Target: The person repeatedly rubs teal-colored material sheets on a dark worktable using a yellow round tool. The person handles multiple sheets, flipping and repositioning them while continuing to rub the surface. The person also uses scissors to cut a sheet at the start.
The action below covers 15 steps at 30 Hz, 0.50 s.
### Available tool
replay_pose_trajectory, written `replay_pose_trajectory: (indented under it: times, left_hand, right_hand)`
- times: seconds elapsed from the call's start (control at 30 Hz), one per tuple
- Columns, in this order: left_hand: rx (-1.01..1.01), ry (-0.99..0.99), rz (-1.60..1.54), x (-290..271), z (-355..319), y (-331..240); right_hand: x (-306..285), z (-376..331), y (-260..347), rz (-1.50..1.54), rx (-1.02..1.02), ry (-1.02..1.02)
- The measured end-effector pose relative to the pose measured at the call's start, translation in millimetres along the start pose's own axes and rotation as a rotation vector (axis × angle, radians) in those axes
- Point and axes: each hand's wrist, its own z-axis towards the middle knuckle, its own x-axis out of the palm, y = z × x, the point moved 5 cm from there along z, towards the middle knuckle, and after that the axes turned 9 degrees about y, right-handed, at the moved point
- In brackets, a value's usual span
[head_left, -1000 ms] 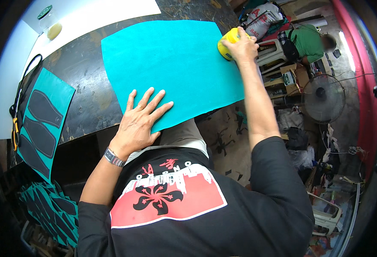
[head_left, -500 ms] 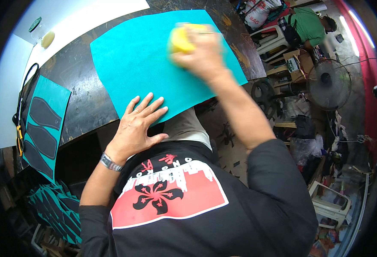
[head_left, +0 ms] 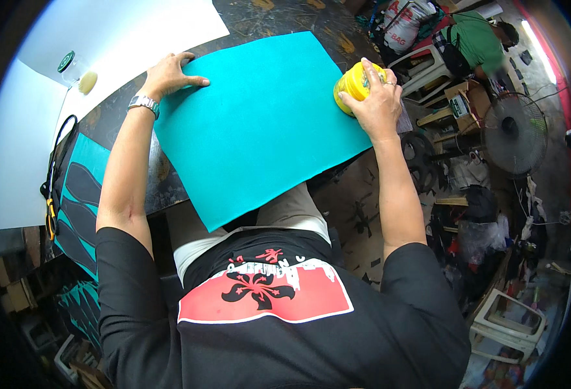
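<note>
- Left hand (head_left: pixel 169 76): half open at the upper-left corner of the teal sheet (head_left: pixel 259 129); whether it grips, I cannot tell.
- Teal sheet: lies on the desk (head_left: pixel 243 27), near corner jutting past its front; looks light, soft and bendable, likely best held by its edges.
- Right hand (head_left: pixel 379 104): curled around the yellow tub (head_left: pixel 350 83) at the sheet's right edge; it looks stiff, probably best gripped round its sides.

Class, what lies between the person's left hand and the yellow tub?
In the head view, the turquoise sheet lies between the left hand and the yellow tub.
</note>
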Motion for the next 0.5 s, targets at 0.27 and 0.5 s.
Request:
replay_pose_trajectory:
  times: [0.27, 0.5]
  left_hand:
    - [0.22, -0.217, -0.378, -38, 21, -7]
    - [0.274, -0.371, 0.116, -63, 52, 8]
  right_hand:
    - [-5, 4, 8, 0.115, -0.197, -0.107]
    - [26, 56, 53, 0.021, -0.216, -0.026]
